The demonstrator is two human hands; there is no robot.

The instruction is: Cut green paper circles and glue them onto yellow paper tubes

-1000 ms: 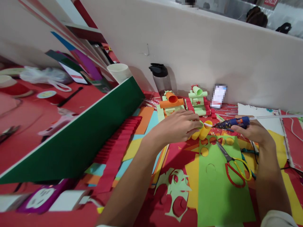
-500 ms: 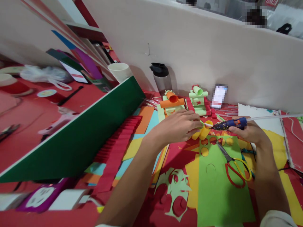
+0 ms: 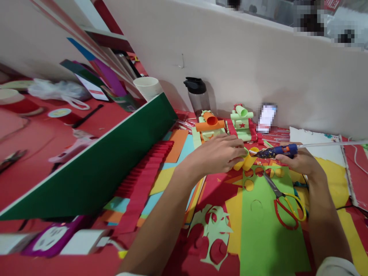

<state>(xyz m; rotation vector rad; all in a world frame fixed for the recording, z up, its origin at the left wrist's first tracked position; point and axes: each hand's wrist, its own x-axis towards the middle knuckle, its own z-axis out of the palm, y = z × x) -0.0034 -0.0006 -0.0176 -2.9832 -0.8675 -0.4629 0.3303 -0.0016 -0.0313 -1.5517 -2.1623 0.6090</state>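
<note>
Near the back edge of the counter (image 3: 86,265), two paper toys (image 3: 241,125) seem done. Just in front, yellow rolls (image 3: 248,163) are held by the left hand's fingers (image 3: 236,152), and the glue gun (image 3: 273,152) by the right hand (image 3: 300,160). The rolls look only part done.

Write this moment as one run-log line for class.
left hand: touching yellow paper tubes | right hand: holding glue gun, tip near tubes | scissors: mostly on green paper

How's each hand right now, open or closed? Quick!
Left hand: fingers curled at the yellow paper tubes; can't tell if it's holding them.
Right hand: closed, holding the blue glue gun.
</note>
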